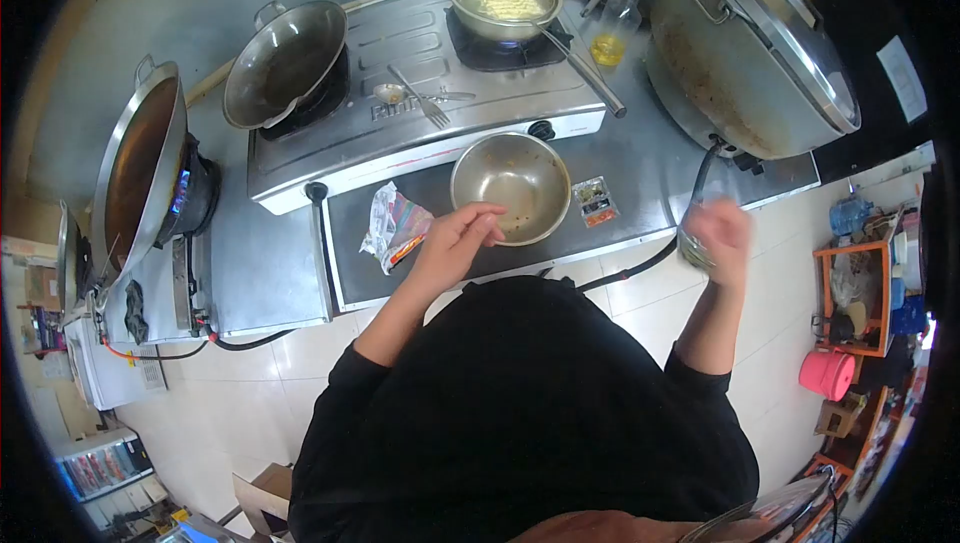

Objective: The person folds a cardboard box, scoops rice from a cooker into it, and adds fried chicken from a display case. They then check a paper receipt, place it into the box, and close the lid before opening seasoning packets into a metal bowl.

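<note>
A metal bowl [511, 183] with small reddish specks inside stands on the counter. Over its lower left rim, my left hand [455, 248] is closed, thumb and fingers together; anything between them is too small to name. My right hand [718, 233] is raised beyond the counter's front edge, right of the bowl, its fingers smeared by motion. Below it a greenish, see-through thing [694, 250] shows unclearly. An open noodle wrapper [393, 225] lies left of the bowl. A clear packet of seasonings [596, 202] lies to its right. Noodles [507, 1] sit in liquid in a pan [497, 26].
On the gas stove [400, 148] rest a wok [285, 61], a spoon [392, 92] and a fork [432, 108]. The pan's handle [590, 76] points towards me. An oil bottle [612, 28] and a large pot [725, 63] stand right. Another wok [143, 168] sits left.
</note>
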{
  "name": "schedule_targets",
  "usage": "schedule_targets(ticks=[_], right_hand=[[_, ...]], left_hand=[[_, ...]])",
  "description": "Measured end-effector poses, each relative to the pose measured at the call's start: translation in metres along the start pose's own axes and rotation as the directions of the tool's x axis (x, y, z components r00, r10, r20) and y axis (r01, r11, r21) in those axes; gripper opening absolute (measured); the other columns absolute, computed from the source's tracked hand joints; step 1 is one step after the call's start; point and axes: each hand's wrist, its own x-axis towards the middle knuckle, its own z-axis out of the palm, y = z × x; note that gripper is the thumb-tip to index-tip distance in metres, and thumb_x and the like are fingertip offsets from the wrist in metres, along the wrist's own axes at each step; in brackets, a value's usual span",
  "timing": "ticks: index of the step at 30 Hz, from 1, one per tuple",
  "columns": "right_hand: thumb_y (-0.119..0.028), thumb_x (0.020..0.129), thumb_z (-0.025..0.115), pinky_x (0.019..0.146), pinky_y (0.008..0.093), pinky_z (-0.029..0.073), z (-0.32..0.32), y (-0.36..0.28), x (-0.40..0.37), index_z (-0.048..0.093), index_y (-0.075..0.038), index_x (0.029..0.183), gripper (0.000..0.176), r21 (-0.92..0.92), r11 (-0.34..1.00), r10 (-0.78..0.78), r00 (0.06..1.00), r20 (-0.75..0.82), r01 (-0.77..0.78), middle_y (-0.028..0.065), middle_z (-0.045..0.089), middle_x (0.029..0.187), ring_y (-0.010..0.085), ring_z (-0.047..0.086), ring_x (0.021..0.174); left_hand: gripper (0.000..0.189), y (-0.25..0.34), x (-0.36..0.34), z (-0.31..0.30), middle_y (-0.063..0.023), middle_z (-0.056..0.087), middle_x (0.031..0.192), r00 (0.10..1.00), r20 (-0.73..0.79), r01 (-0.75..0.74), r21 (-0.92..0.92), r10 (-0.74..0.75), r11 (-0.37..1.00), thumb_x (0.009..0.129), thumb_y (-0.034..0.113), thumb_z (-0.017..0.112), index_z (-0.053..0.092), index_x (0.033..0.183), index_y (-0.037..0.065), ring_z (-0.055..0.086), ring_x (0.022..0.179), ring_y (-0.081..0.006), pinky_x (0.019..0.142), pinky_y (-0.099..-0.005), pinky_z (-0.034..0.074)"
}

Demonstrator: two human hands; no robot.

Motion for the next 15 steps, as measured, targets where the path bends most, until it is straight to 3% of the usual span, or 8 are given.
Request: schedule_targets(ticks=[2,5,6,8,9,11,13,15], right_hand=[[-0.022,0.092,0.052,0.054,0.0225,0.04,-0.014,0.035,-0.019,0.062,-0.005,0.085,0.021,0.943,0.294,0.194,0.976,0.099,-0.154,0.0011,0.059,0.078,0.0098,0.055,0.069],[-0.018,0.09,0.056,0.053,0.0214,0.042,0.027,-0.017,0.018,0.062,-0.004,0.094,0.016,-0.442,0.878,0.317,0.916,0.247,-0.185,0.0022,0.061,0.075,0.0103,0.056,0.064],[-0.016,0.089,0.059,0.05,0.0213,0.041,0.03,-0.01,0.016,0.062,-0.004,0.094,0.013,-0.108,0.993,0.082,0.966,0.245,-0.056,0.0014,0.061,0.071,0.0098,0.054,0.058],[-0.011,0.086,0.065,0.044,0.0203,0.038,0.044,-0.007,0.005,0.063,-0.001,0.088,0.01,0.981,0.137,-0.14,0.978,0.153,-0.134,-0.0004,0.057,0.063,0.0065,0.048,0.047],[-0.01,0.087,0.064,0.04,0.0203,0.033,0.044,-0.02,0.015,0.059,-0.004,0.079,0.012,0.892,-0.204,-0.292,0.895,0.338,-0.404,-0.0016,0.055,0.062,0.0046,0.047,0.047],[-0.011,0.091,0.058,0.033,0.0223,0.029,0.067,0.002,0.012,0.053,-0.007,0.078,0.015,0.042,0.964,-0.263,0.928,0.263,0.261,-0.0008,0.051,0.055,0.0057,0.04,0.037],[-0.01,0.092,0.054,0.034,0.0227,0.033,0.08,0.006,0.008,0.052,-0.007,0.087,0.007,0.364,0.931,-0.112,0.931,0.347,-0.023,-0.0002,0.048,0.051,0.0084,0.043,0.037],[-0.009,0.092,0.054,0.039,0.0218,0.038,0.072,-0.001,0.011,0.054,-0.005,0.094,0.004,0.913,0.0,-0.182,0.898,0.4,-0.407,-0.0002,0.048,0.052,0.0086,0.048,0.041]], left_hand=[[0.028,-0.004,-0.004,-0.001,-0.0046,0.064,0.083,1.0,-0.011,-0.011,-0.05,0.011,0.999,0.1,0.02,0.046,0.06,0.115,0.002,0.06,0.079,-0.0104,0.075,-0.0252,0.049],[0.029,-0.005,-0.001,-0.003,-0.0051,0.064,0.084,0.998,0.0,-0.055,-0.075,0.055,0.996,0.101,0.021,0.044,0.06,0.115,0.001,0.06,0.079,-0.0107,0.075,-0.0258,0.049],[0.03,-0.003,0.001,-0.002,-0.0055,0.064,0.085,0.998,-0.004,-0.064,-0.072,0.064,0.995,0.101,0.022,0.044,0.059,0.116,0.0,0.06,0.079,-0.011,0.076,-0.0262,0.049],[0.032,0.0,0.002,-0.001,-0.0065,0.065,0.087,0.998,0.011,-0.056,-0.093,0.057,0.994,0.101,0.024,0.044,0.059,0.117,0.0,0.06,0.08,-0.012,0.076,-0.027,0.05],[0.034,0.002,0.003,-0.001,-0.0071,0.066,0.088,0.998,0.033,-0.04,-0.115,0.044,0.993,0.101,0.025,0.043,0.058,0.118,-0.001,0.061,0.082,-0.0127,0.077,-0.0274,0.05],[0.038,0.003,0.003,-0.002,-0.009,0.066,0.093,0.997,0.077,-0.017,-0.113,0.026,0.993,0.101,0.028,0.041,0.055,0.121,-0.001,0.062,0.085,-0.015,0.08,-0.029,0.05],[0.045,0.002,0.006,0.004,-0.0117,0.067,0.098,0.996,0.088,-0.021,-0.096,0.03,0.995,0.102,0.034,0.038,0.051,0.126,-0.001,0.063,0.09,-0.0183,0.084,-0.0314,0.05],[0.057,0.0,0.011,0.006,-0.0148,0.063,0.111,0.984,0.179,0.011,-0.182,0.022,0.983,0.099,0.046,0.038,0.044,0.133,0.001,0.061,0.101,-0.0217,0.091,-0.0341,0.047]])
